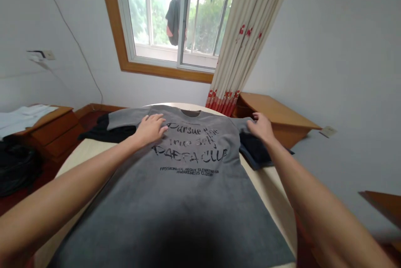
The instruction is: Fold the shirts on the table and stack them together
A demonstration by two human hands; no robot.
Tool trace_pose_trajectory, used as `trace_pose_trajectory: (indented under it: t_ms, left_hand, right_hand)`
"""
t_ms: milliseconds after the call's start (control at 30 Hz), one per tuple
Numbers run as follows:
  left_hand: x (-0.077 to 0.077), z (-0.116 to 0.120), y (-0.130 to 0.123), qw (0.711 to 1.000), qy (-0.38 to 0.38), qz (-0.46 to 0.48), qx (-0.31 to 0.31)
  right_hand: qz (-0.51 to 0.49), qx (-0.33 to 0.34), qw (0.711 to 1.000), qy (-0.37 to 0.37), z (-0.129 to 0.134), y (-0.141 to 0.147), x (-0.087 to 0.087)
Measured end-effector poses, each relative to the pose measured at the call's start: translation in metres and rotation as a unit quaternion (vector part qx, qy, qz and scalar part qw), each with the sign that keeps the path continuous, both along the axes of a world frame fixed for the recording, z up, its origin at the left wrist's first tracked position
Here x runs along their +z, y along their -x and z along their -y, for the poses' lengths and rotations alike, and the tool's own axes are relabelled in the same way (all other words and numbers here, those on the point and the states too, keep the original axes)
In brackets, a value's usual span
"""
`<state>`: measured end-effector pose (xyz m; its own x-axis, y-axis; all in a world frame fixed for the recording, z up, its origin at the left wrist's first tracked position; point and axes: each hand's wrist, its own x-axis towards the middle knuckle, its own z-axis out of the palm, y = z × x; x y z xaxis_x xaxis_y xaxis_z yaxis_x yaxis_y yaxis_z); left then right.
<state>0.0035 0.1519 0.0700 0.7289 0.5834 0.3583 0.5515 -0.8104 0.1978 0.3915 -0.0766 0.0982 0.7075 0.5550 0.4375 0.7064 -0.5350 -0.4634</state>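
Note:
A grey T-shirt (188,193) with black lettering lies spread face up over a pale round table (275,193), its neckline toward the window. My left hand (150,128) rests on the shirt's upper left chest, fingers apart and holding nothing. At the right sleeve, my right hand (260,126) has its thumb and fingers closed on the sleeve's edge. Dark folded fabric (255,151) lies partly beneath that sleeve, and black cloth (102,130) sticks out under the left sleeve.
A wooden cabinet (275,109) stands behind the table at the right, beside a long patterned curtain (244,38). White cloth lies on a wooden nightstand (59,124) at the left, with a black bag (19,168) below it. The window is straight ahead.

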Motion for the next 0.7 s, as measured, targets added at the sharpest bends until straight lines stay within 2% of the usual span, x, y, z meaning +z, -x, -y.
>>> trace_pose_trajectory:
  t_ms: [100, 167, 233, 300, 400, 533, 700]
  left_hand:
    - [-0.014, 0.044, 0.032, 0.998, 0.006, -0.004, -0.069]
    - [-0.024, 0.07, 0.056, 0.994, 0.008, -0.007, -0.11]
    - [-0.033, 0.091, 0.082, 0.99, 0.018, -0.003, -0.139]
    - [-0.04, 0.107, 0.107, 0.987, 0.033, 0.003, -0.156]
    - [-0.047, 0.122, 0.142, 0.983, 0.058, 0.013, -0.172]
    - [-0.052, 0.129, 0.18, 0.974, 0.082, 0.032, -0.207]
    - [-0.061, 0.13, 0.203, 0.963, 0.089, 0.033, -0.254]
  right_hand:
    - [0.035, 0.128, 0.991, -0.01, 0.006, 0.078, -0.013]
    - [0.059, 0.199, 0.978, -0.008, 0.021, 0.126, -0.026]
    - [0.069, 0.239, 0.968, 0.007, 0.041, 0.163, -0.04]
    - [0.062, 0.25, 0.966, 0.028, 0.064, 0.185, -0.055]
    - [0.058, 0.238, 0.967, 0.064, 0.096, 0.194, -0.074]
    - [0.087, 0.194, 0.97, 0.12, 0.129, 0.181, -0.093]
    - [0.125, 0.057, 0.973, 0.186, 0.155, 0.177, -0.098]
